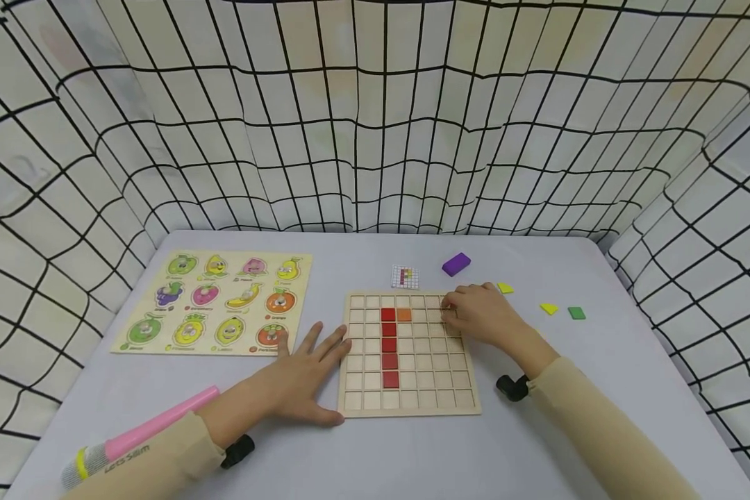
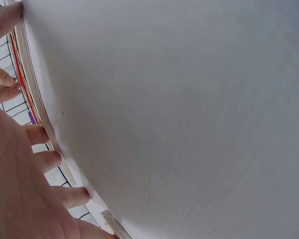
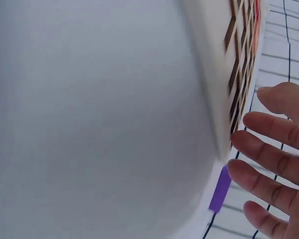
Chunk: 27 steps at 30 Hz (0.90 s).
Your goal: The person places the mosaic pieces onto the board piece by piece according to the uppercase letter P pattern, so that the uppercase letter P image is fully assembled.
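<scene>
A wooden grid board (image 1: 431, 389) lies on the grey table. In it sit a column of red tiles (image 1: 389, 345) and one orange tile (image 1: 403, 314) beside the top red one. My left hand (image 1: 306, 375) lies flat on the table with straight fingers touching the board's left edge (image 2: 32, 84). My right hand (image 1: 475, 316) rests over the board's upper right corner, fingers pointing left. In the right wrist view its fingers (image 3: 274, 169) are spread and relaxed with nothing between them, next to the board's rim (image 3: 214, 74).
A fruit peg puzzle (image 1: 215, 302) lies at the left and a pink tube (image 1: 156, 420) at the front left. Behind the board are a pattern card (image 1: 405, 276) and a purple block (image 1: 455, 264). Yellow pieces (image 1: 548, 308) and a green piece (image 1: 576, 313) lie right. Gridded cloth walls surround the table.
</scene>
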Tool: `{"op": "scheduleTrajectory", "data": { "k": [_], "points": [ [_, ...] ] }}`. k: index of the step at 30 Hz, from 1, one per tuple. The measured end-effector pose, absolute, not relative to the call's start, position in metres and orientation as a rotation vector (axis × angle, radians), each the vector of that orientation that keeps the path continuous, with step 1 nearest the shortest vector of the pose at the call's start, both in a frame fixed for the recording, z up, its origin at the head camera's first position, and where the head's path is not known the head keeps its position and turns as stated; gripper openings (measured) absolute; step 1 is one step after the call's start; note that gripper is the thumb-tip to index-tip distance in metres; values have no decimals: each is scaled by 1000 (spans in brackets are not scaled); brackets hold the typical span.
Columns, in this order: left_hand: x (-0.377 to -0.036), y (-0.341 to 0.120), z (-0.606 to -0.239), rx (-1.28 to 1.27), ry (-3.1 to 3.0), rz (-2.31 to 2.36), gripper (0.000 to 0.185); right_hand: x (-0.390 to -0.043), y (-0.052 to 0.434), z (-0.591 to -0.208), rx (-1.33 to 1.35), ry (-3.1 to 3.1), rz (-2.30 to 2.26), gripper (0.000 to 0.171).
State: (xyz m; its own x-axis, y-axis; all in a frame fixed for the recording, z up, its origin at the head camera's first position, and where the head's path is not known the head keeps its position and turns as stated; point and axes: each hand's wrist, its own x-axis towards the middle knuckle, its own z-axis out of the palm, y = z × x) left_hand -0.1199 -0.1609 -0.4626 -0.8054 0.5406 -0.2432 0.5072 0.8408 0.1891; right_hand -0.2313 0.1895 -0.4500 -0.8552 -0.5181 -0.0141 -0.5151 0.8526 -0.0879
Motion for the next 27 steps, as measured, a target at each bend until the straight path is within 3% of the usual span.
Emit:
{"op": "scheduleTrajectory", "data": {
  "k": [27],
  "points": [
    [-119,-160,-464,787,2729,179,117,-204,305,-453,-562,3021,-167,26]
  ]
}}
